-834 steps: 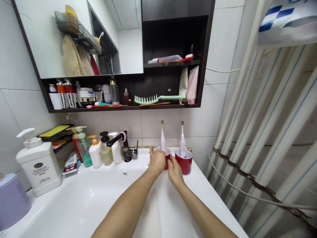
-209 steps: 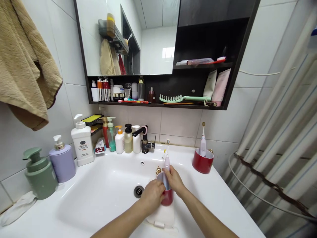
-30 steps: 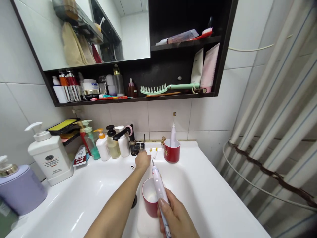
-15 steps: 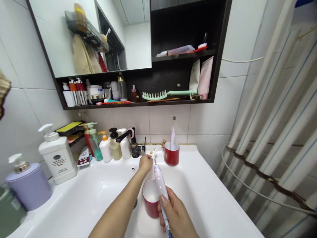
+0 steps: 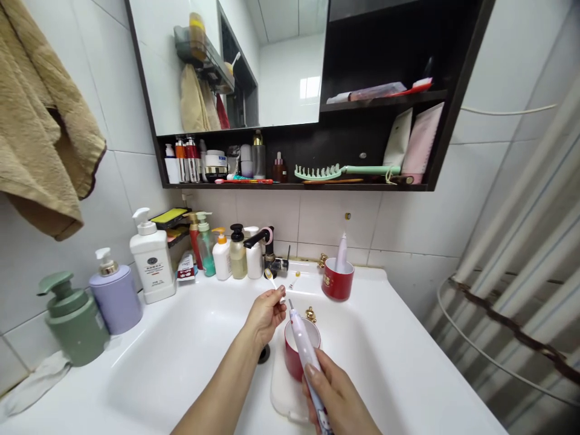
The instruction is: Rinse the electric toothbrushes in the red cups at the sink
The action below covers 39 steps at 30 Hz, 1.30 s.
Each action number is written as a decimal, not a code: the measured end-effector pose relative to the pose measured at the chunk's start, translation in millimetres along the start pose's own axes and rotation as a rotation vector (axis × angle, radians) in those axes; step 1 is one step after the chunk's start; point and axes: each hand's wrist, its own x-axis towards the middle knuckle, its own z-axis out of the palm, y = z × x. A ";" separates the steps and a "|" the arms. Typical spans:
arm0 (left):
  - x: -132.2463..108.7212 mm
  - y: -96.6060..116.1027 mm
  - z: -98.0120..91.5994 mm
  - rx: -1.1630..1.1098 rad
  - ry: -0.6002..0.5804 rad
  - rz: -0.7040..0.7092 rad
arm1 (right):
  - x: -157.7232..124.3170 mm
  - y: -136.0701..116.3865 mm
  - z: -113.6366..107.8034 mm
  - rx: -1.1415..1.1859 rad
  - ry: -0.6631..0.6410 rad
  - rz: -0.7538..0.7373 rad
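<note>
My left hand (image 5: pixel 266 315) pinches a small white toothbrush head (image 5: pixel 270 277) with pale yellow bristles, above the sink. Wrapped in my right hand (image 5: pixel 333 386) is a pale lilac electric toothbrush handle (image 5: pixel 304 344), its bare metal shaft pointing up near the left fingertips. The brush head and shaft are apart. Beneath the handle, a red cup (image 5: pixel 293 361) with a white inside stands on a white board (image 5: pixel 281 396) in the sink. Another brush head (image 5: pixel 296 275) lies on the back ledge. A second red cup (image 5: pixel 338 284) there holds another electric toothbrush (image 5: pixel 341 251).
The white sink (image 5: pixel 181 338) spreads beneath both hands, with a black faucet (image 5: pixel 267 244) behind. Pump bottles (image 5: pixel 222 257) line the left side. Overhead hangs a dark cabinet (image 5: pixel 290 187) with a mirror. A pleated curtain (image 5: pixel 512 260) hangs at right, and a towel (image 5: pixel 40 121) at left.
My left hand has drawn back from the rear ledge, bringing the toothbrush head up beside the handle. The view has swung left, and the right hand keeps its hold.
</note>
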 end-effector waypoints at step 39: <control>-11.8 -13.0 19.3 0.037 -0.042 0.027 | 0.1 1.3 6.1 0.164 -0.035 0.061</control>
